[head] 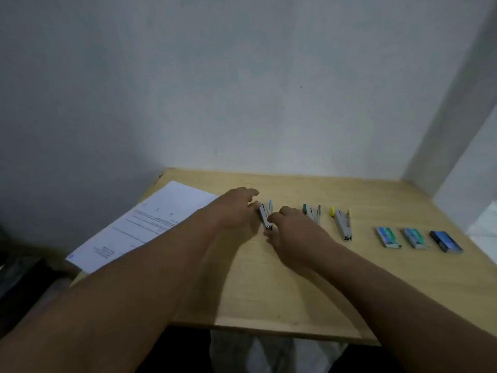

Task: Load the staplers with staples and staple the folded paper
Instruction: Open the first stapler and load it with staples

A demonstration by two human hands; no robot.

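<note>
Three staplers open, the first one in hand

Three staplers lay opened in a row on the desk. You worked the leftmost, blue stapler: your left hand pinched its metal arm, your right hand curled at its near end, hold unclear. Loading looked underway; next you needed staples from the boxes far right. Paper waited left.

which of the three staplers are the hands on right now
The leftmost stapler, light blue tipped, nearest the paper; the green-tipped stapler and yellow-tipped stapler lie untouched.
</note>
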